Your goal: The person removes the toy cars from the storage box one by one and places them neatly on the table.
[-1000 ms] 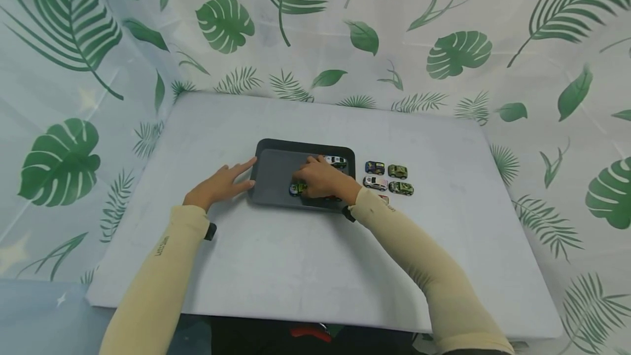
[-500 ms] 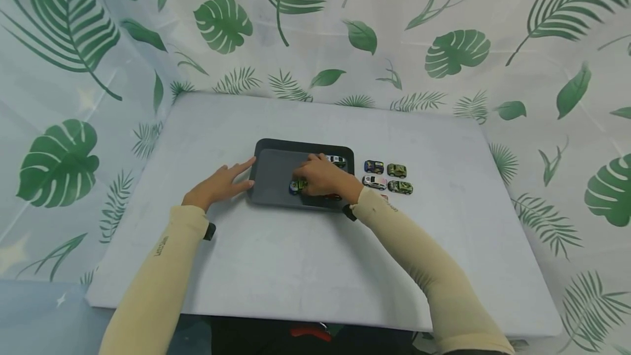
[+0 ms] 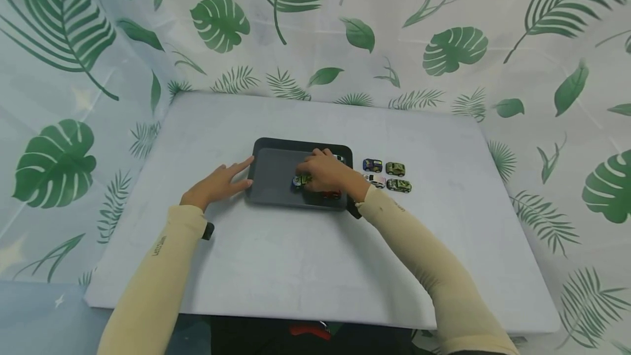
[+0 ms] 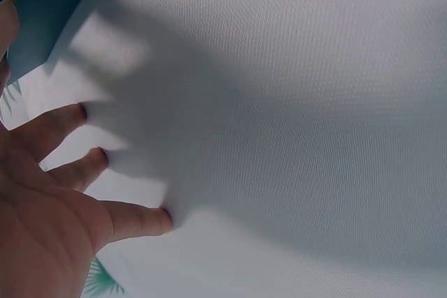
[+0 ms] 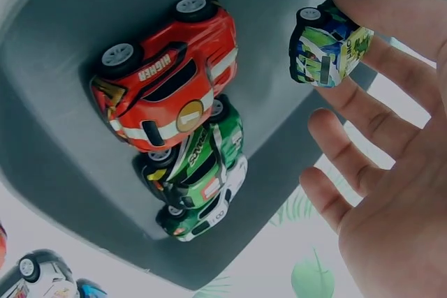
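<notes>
A dark grey tray (image 3: 271, 174) lies on the white table. My left hand (image 3: 217, 184) spreads its fingers at the tray's left side, fingertips at the rim. Inside the tray, my right hand (image 3: 329, 171) pinches a green, yellow and blue toy car (image 5: 327, 50) between thumb and fingers; the same toy car (image 3: 300, 181) pokes out left of the hand in the head view. In the right wrist view, a red toy car (image 5: 171, 78), a green toy car (image 5: 199, 165) and a white-and-green toy car (image 5: 218, 213) stand in a row along the tray's right end.
Right of the tray stand a blue toy car (image 3: 372, 165), a white toy car (image 3: 377, 181) and two camouflage-green toy cars, one of them the rear camouflage car (image 3: 395, 169). A leaf-print cloth (image 3: 305, 59) hangs behind the table (image 3: 276, 267).
My right hand has shifted slightly right and back with the pinched toy car, covering more of the white-and-green car and baring more of the red one. My left hand stays at the rim.
</notes>
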`<action>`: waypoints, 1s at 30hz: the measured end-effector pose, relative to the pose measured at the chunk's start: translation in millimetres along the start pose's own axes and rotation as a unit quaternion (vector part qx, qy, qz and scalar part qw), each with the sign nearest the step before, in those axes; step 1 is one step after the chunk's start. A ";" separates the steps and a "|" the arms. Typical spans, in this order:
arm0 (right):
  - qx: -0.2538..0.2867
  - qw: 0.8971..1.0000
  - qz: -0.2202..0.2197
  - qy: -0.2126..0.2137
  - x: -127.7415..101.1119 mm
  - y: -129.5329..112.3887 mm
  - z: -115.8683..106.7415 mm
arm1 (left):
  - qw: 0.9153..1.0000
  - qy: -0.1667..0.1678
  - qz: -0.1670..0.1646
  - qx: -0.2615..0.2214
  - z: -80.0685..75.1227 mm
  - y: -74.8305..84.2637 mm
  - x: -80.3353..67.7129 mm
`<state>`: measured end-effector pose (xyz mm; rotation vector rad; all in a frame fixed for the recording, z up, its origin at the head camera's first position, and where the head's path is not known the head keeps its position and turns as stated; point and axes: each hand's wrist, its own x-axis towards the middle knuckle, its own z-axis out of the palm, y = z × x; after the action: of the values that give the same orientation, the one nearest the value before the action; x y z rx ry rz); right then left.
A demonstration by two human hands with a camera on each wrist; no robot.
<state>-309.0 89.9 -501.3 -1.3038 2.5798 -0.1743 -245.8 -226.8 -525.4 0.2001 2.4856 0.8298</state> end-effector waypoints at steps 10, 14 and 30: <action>0.008 1.000 0.010 0.019 -13.1 4.6 -9.8 | 1.000 0.000 -0.004 0.002 -4.4 3.3 0.9; 0.021 0.999 0.017 0.032 -20.6 7.9 -15.1 | 1.000 0.002 -0.003 0.002 -5.7 4.0 0.9; 0.063 0.994 0.081 0.029 -49.3 23.2 -12.6 | 1.000 0.003 0.008 -0.013 1.0 2.0 -3.1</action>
<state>-302.3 143.3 -486.1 -1.0550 2.6605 -0.3430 -242.7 -225.5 -523.6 0.2092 2.4818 0.8692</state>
